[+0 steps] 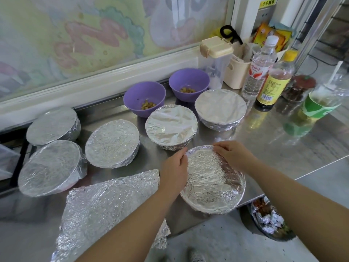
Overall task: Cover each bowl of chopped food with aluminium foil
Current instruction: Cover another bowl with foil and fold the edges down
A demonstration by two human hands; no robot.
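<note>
At five o'clock, bowl [217,209]: under foil [211,178] (crinkled).
Left hand [174,167]: pinches foil, ten o'clock rim.
Right hand [233,155]: pinches foil, one o'clock rim.

Steel counter [283,133]. Both hands are on the foil-covered bowl [211,184] at the front edge. The left hand [174,167] is curled round its left rim; the right hand [233,155] pinches the far rim. Five other wrapped bowls [171,125] sit behind and to the left. At the back, the left purple bowl [144,93] and right purple bowl [188,82] are uncovered, with chopped bits inside. A loose foil sheet [105,205] lies front-left, under the left forearm.
</note>
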